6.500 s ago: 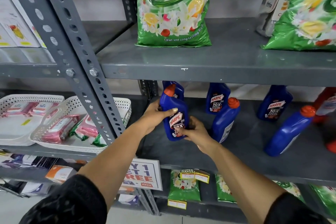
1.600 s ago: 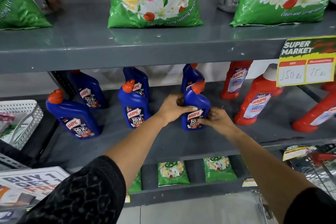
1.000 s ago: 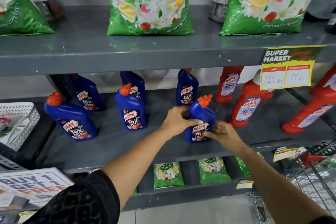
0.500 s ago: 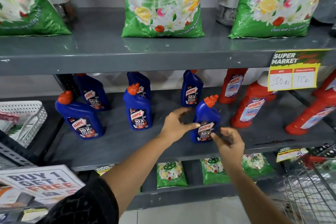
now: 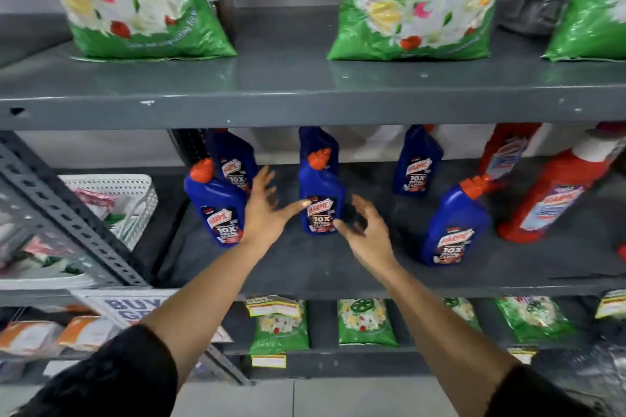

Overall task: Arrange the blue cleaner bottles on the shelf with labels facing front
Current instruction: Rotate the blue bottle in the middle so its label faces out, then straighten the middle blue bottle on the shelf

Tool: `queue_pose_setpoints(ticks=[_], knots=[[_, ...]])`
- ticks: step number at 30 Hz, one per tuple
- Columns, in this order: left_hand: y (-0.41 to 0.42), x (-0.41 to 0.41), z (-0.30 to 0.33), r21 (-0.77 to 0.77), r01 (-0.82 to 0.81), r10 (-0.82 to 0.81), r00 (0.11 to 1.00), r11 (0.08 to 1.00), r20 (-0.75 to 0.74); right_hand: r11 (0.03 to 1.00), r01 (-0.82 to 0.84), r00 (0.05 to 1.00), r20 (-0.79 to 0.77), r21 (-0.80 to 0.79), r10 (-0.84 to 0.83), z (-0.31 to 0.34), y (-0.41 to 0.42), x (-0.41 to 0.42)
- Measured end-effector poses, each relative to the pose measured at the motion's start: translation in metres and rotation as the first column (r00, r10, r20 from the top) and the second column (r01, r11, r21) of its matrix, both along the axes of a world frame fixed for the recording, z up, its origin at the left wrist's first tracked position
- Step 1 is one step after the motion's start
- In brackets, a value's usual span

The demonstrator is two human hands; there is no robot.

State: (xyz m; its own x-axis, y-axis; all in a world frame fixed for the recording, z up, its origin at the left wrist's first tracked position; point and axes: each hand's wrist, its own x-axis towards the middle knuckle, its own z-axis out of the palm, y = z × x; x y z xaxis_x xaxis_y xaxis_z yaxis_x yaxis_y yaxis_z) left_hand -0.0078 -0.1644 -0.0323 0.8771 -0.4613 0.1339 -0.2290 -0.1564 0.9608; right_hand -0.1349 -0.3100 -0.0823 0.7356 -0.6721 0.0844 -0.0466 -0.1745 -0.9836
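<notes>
Several blue cleaner bottles with orange caps stand on the grey middle shelf (image 5: 338,267), labels toward me. The front row has a left bottle (image 5: 216,203), a middle bottle (image 5: 320,196) and a right bottle (image 5: 455,223). Three more stand behind: back left (image 5: 233,159), back middle (image 5: 318,140) and back right (image 5: 418,159). My left hand (image 5: 267,210) is open, fingers spread, between the left and middle front bottles, thumb tip at the middle bottle's label. My right hand (image 5: 366,230) is open just right of that bottle, holding nothing.
Red cleaner bottles (image 5: 555,193) stand at the shelf's right end. Green detergent bags (image 5: 413,3) fill the upper shelf, smaller green packs (image 5: 367,322) the lower one. A white perforated basket (image 5: 111,200) and a slotted grey upright (image 5: 67,223) are at the left.
Both hands let go of the front right bottle, which stays standing, and moved left to either side of the front middle bottle. The view shifted left too.
</notes>
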Motion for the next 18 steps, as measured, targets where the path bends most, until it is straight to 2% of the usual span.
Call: queue_pose_setpoints(ticks=[4, 7, 18], knots=[[-0.017, 0.020, 0.015, 0.074, 0.235, -0.230, 0.971, 0.969, -0.071, 0.993, -0.080, 0.995, -0.059, -0.087, 0.075, 0.008, -0.020, 0.040], [-0.018, 0.024, 0.009, 0.107, 0.248, -0.241, 0.968, 0.963, -0.067, 0.991, -0.085, 0.995, -0.055, -0.104, 0.080, 0.009, -0.020, 0.039], [-0.005, -0.007, -0.004, 0.056, 0.320, -0.313, 0.944, 0.946, -0.104, 0.990, -0.088, 0.996, -0.026, -0.112, 0.086, 0.006, -0.007, -0.011]])
